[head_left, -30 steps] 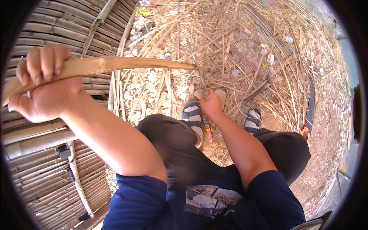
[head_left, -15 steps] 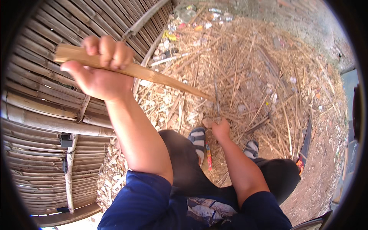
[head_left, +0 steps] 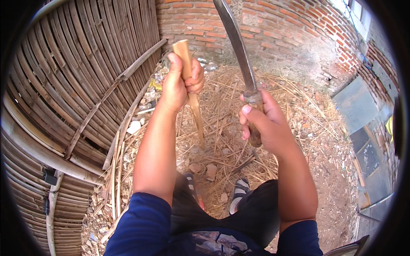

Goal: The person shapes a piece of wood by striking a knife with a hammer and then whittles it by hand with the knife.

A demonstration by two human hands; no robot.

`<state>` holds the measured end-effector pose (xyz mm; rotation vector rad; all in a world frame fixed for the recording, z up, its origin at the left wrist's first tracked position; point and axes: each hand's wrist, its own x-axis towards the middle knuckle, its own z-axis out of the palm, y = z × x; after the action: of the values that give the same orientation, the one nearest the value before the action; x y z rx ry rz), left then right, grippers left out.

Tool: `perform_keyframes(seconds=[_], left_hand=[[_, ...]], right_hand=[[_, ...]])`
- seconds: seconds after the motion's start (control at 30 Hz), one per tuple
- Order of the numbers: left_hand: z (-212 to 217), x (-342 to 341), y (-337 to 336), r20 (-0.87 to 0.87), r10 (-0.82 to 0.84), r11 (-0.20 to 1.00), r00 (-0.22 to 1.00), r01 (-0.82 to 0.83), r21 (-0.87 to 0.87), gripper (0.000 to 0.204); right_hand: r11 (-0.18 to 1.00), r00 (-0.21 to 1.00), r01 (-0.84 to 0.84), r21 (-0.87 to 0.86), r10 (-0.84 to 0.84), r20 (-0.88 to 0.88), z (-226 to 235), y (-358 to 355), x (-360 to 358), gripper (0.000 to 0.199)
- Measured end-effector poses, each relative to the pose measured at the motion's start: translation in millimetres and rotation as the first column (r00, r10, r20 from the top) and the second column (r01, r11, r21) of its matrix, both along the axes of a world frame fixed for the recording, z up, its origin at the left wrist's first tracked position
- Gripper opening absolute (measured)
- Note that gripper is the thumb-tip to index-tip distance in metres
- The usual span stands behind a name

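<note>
In my left hand [head_left: 174, 90] is a pale, split piece of wood [head_left: 183, 53], held nearly upright with fingers wrapped around its upper part. Its lower end narrows to a point above the littered ground. My right hand [head_left: 275, 128] grips a machete [head_left: 239, 45] by its worn wooden handle, thumb pressed along the grip. The dark, slightly curved blade rises up and a little to the left, its tip cut off by the picture's top edge. Wood and blade are apart.
A bamboo slat wall [head_left: 98, 55] stands on the left, with a brick wall [head_left: 290, 25] ahead. Straw and wood chips [head_left: 222, 123] cover the ground. Grey panels [head_left: 356, 102] lean at the right. Below are my sandalled feet [head_left: 240, 190].
My right hand has lifted the machete from low near the ground to chest height, blade up. My left hand has moved right and turned the wood from slanting to nearly upright. The view has tilted up.
</note>
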<state>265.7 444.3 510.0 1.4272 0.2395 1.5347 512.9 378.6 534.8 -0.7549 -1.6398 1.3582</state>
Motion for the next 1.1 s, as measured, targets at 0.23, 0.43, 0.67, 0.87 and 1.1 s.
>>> perform_keyframes(seconds=[0.23,0.43,0.67,0.87,1.1], left_hand=[[8.3,32.6,13.0,-0.074,-0.211,0.977,0.975,0.209,-0.032,0.072],[6.8,47.3,10.6,-0.086,-0.198,0.98,0.976,0.195,-0.041,0.073],[6.3,52.0,9.9,-0.091,-0.143,0.989,0.986,0.138,-0.059,0.074],[5.6,51.5,10.6,-0.108,-0.133,0.991,0.985,0.128,-0.046,0.073],[4.4,49.0,9.5,-0.1,-0.145,0.989,0.984,0.141,-0.052,0.073]], right_hand=[[0.996,0.999,0.016,-0.089,-0.02,-0.039,44.7,-46.7,14.8,0.028],[0.997,0.999,-0.004,-0.074,0.001,-0.041,34.0,-48.6,18.6,0.035],[0.992,0.999,-0.045,-0.118,0.045,-0.002,31.8,-49.5,17.3,0.024],[0.994,0.999,-0.023,-0.106,0.025,0.021,27.3,-48.3,15.3,0.032],[0.995,0.999,-0.035,-0.09,0.037,0.021,27.6,-50.4,14.2,0.032]])
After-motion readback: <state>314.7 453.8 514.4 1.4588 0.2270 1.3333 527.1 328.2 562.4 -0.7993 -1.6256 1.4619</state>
